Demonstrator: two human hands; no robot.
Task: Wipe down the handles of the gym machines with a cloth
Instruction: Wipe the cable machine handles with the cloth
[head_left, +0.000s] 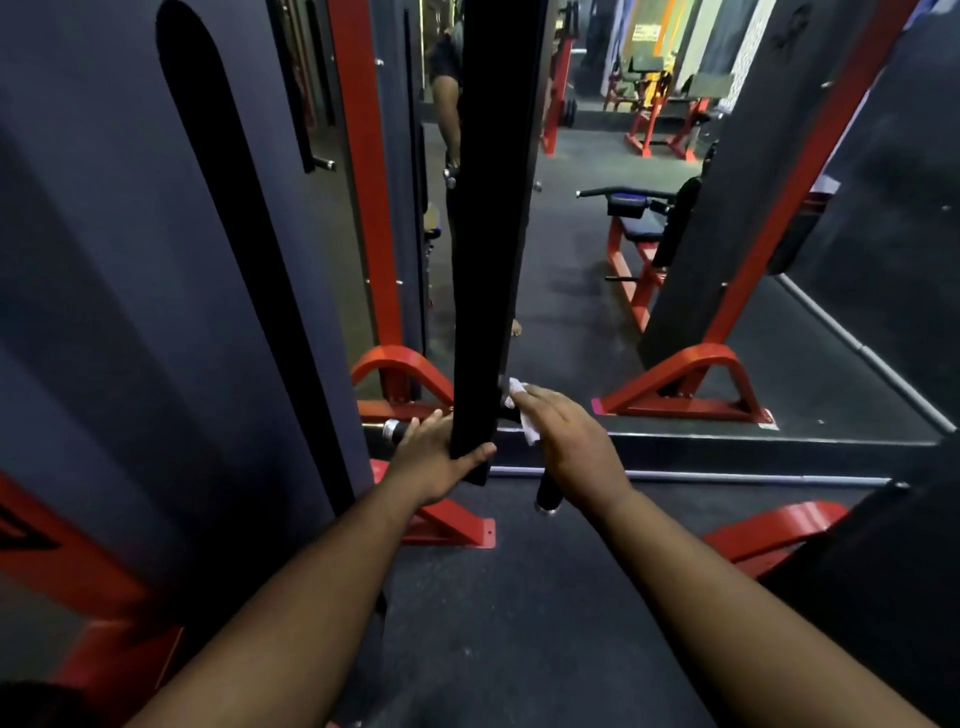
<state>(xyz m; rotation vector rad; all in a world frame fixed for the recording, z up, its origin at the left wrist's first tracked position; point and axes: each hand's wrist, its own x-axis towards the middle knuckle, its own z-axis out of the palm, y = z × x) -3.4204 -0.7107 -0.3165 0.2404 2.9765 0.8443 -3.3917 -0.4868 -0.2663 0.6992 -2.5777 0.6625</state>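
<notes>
A black upright post (491, 208) stands in the middle. Left of it, a grey panel (156, 260) and red frame (363, 182) leave only a narrow gap. Right of the post, open floor (566, 291) runs to a bench (636, 228). Below the post, bare floor is flanked by red feet (447, 525).

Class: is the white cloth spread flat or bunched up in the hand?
Bunched. The cloth shows as crumpled folds poking out from under the right hand, pressed against the handle.
</notes>
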